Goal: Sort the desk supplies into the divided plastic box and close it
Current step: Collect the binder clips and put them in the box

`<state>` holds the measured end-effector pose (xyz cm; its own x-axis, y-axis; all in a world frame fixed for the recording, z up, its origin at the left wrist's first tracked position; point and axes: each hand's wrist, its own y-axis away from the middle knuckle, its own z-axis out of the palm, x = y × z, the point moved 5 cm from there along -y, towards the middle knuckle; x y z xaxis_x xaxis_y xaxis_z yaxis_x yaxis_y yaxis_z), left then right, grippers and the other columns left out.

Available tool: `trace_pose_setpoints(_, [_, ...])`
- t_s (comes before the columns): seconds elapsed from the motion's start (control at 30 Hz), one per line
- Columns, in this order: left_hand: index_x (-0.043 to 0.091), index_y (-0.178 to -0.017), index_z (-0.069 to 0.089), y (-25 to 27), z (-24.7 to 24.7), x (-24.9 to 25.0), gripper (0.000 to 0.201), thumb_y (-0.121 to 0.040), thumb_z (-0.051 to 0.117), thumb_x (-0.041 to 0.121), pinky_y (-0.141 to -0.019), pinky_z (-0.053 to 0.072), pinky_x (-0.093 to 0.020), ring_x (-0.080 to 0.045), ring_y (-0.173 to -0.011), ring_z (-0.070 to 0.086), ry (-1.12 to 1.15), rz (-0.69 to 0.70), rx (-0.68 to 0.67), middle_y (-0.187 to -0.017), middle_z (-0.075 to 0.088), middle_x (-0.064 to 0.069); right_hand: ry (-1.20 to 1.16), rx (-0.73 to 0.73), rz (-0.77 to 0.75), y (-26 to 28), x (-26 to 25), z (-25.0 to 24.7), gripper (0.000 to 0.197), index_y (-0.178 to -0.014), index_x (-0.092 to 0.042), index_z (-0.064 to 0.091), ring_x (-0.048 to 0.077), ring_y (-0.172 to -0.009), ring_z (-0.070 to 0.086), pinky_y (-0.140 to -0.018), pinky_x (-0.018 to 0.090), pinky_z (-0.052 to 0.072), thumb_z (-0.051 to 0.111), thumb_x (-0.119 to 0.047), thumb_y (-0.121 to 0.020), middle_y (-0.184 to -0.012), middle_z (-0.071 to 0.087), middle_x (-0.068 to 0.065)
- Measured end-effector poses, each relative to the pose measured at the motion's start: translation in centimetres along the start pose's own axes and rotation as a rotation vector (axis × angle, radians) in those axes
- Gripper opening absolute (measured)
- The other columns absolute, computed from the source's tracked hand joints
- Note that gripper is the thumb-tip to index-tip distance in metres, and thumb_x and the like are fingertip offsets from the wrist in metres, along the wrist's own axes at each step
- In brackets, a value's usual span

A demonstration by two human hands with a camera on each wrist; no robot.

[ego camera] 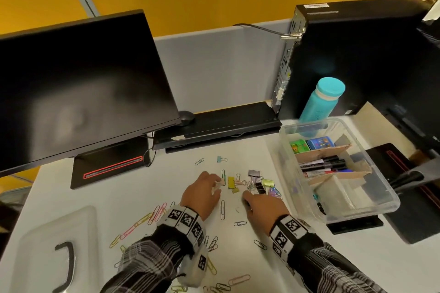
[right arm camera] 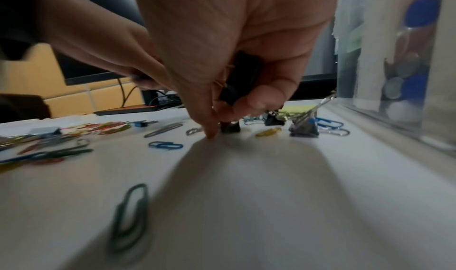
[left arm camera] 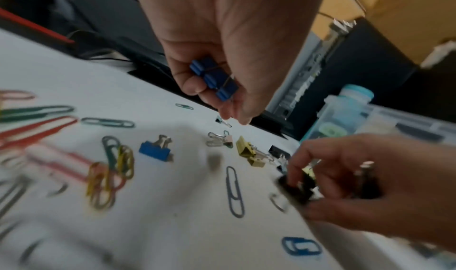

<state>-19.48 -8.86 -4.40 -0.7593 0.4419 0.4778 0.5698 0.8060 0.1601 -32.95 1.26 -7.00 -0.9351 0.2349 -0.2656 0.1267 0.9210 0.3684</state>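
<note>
Head view: your plaid sleeves (ego camera: pixel 152 261) sit lowest in frame, with loose paper clips (ego camera: pixel 156 213) scattered around and under your left wrist. Your left hand (ego camera: pixel 202 194) rests over the white desk (ego camera: pixel 123 200), fingers curled at a pale binder clip (ego camera: pixel 220 183); what it holds is hidden from here. Your right hand (ego camera: pixel 263 204) lies just beside it, fingertips in a pile of binder clips (ego camera: pixel 256 181). To the right of your right hand stands the divided plastic box (ego camera: pixel 371 207), open, with markers (ego camera: pixel 321 165) in its middle compartment and two small tins (ego camera: pixel 309 144) in the far one. Its clear lid (ego camera: pixel 56 250) lies well to the left of your left hand, handle up. A teal bottle (ego camera: pixel 320 100) stands beyond the box.

Left wrist view: your left hand (left arm camera: pixel 229 46) has its fingers curled round several blue binder clips (left arm camera: pixel 214 78), off the desk. Below its fingertips lie another blue binder clip (left arm camera: pixel 155 150), a pale one (left arm camera: pixel 220 139) and yellow ones (left arm camera: pixel 248 153). Your right hand (left arm camera: pixel 365 178) pinches a black binder clip (left arm camera: pixel 296 190) at the desk surface.

Right wrist view: your right hand (right arm camera: pixel 234 46) grips a black binder clip (right arm camera: pixel 243 75) in the palm while thumb and finger close on another black clip (right arm camera: pixel 230 127) on the desk. The box wall (right arm camera: pixel 394 63) stands just to the right.
</note>
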Motion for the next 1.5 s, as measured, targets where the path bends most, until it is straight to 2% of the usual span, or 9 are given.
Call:
trace_pose_setpoints(0.1, [0.021, -0.126, 0.05, -2.4, 0.9, 0.6, 0.033, -0.093, 0.047, 0.016, -0.079, 0.053, -0.033, -0.022, -0.091, 0.062, -0.19, 0.04, -0.118, -0.125, 0.046, 0.001, 0.059, -0.029, -0.031, 1.4, -0.4, 0.5, 0.017, -0.108, -0.02, 0.041, 0.022, -0.065, 0.05, -0.077, 0.039, 0.048, 0.039, -0.016, -0.092, -0.077, 0.054, -0.002])
trace_pose_setpoints(0.2, [0.019, -0.123, 0.049, -3.5, 1.7, 0.6, 0.031, -0.092, 0.048, 0.018, -0.077, 0.054, -0.036, -0.023, -0.089, 0.061, -0.278, 0.045, -0.205, -0.125, 0.043, -0.001, 0.061, -0.067, -0.033, 2.2, -0.3, 0.4, 0.019, -0.111, -0.021, 0.037, 0.025, -0.065, 0.045, -0.057, 0.03, 0.039, 0.038, -0.02, -0.092, -0.078, 0.047, -0.001])
trace_pose_setpoints(0.47, [0.023, -0.11, 0.056, -2.5, 1.1, -0.5, 0.021, -0.091, 0.053, 0.032, -0.075, 0.049, -0.026, -0.013, -0.083, 0.059, -0.046, -0.057, -0.063, -0.117, 0.046, 0.006, -0.05, -0.086, -0.029, 3.3, 0.0, -0.1, 0.026, -0.101, -0.019, 0.045, 0.021, -0.067, 0.051, -0.065, 0.03, 0.046, 0.048, -0.04, -0.086, -0.087, 0.063, 0.001])
trace_pose_setpoints(0.67, [0.022, -0.099, 0.057, 1.0, -1.3, -1.4, 0.01, -0.09, 0.06, 0.026, -0.063, 0.054, -0.032, -0.007, -0.063, 0.052, 0.625, -0.181, 0.014, -0.104, 0.062, 0.011, -0.803, -0.095, 0.056, 5.4, 0.6, -2.0, 0.01, -0.088, -0.018, 0.051, 0.004, -0.055, 0.051, -0.054, 0.021, 0.044, 0.045, -0.024, -0.093, -0.073, 0.062, -0.005])
trace_pose_setpoints(0.93, [0.017, -0.104, 0.06, 4.3, -1.7, -1.8, 0.012, -0.094, 0.053, 0.016, -0.051, 0.044, -0.024, -0.015, -0.054, 0.047, 0.854, -0.215, -0.034, -0.097, 0.073, -0.001, -1.682, -0.039, 0.132, 8.8, 2.3, -5.7, 0.02, -0.083, -0.009, 0.055, 0.021, -0.046, 0.044, -0.041, 0.023, 0.034, 0.04, -0.023, -0.082, -0.065, 0.054, 0.015])
trace_pose_setpoints(1.03, [0.024, -0.101, 0.065, 5.0, -1.1, -2.0, 0.015, -0.095, 0.052, 0.018, -0.053, 0.044, -0.023, -0.015, -0.056, 0.052, 0.773, -0.216, -0.041, -0.091, 0.071, -0.003, -1.54, 0.346, 0.151, 10.4, 4.9, -8.8, 0.021, -0.076, -0.013, 0.058, 0.018, -0.045, 0.044, -0.04, 0.023, 0.034, 0.04, -0.026, -0.079, -0.063, 0.055, 0.012])
trace_pose_setpoints(1.13, [0.023, -0.099, 0.066, 5.6, -0.3, -2.0, 0.019, -0.096, 0.049, 0.015, -0.053, 0.044, -0.022, -0.013, -0.055, 0.053, 0.737, -0.216, -0.059, -0.088, 0.067, -0.006, -0.967, 0.793, 0.19, 12.0, 7.9, -12.0, 0.014, -0.086, -0.015, 0.055, 0.012, -0.057, 0.053, -0.05, 0.016, 0.043, 0.044, -0.019, -0.093, -0.07, 0.059, 0.001])
trace_pose_setpoints(1.33, [0.02, -0.099, 0.064, 6.6, 0.5, -0.4, 0.017, -0.097, 0.048, 0.015, -0.052, 0.043, -0.016, -0.004, -0.051, 0.052, 0.663, -0.166, -0.102, -0.088, 0.063, -0.009, -0.402, 0.515, 0.201, 9.7, 10.2, -8.7, 0.013, -0.102, -0.019, 0.058, 0.012, -0.086, 0.062, -0.074, 0.027, 0.05, 0.054, -0.022, -0.09, -0.097, 0.066, -0.002])
trace_pose_setpoints(1.5, [0.028, -0.099, 0.061, 7.4, 0.8, 1.6, 0.017, -0.096, 0.049, 0.017, -0.061, 0.048, -0.021, -0.006, -0.061, 0.051, 0.57, -0.09, -0.14, -0.084, 0.057, 0.001, -0.475, 0.831, 0.277, 12.8, 11.8, -10.3, 0.019, -0.107, -0.02, 0.057, 0.015, -0.101, 0.053, -0.083, 0.028, 0.04, 0.045, -0.023, -0.093, -0.102, 0.058, -0.006])
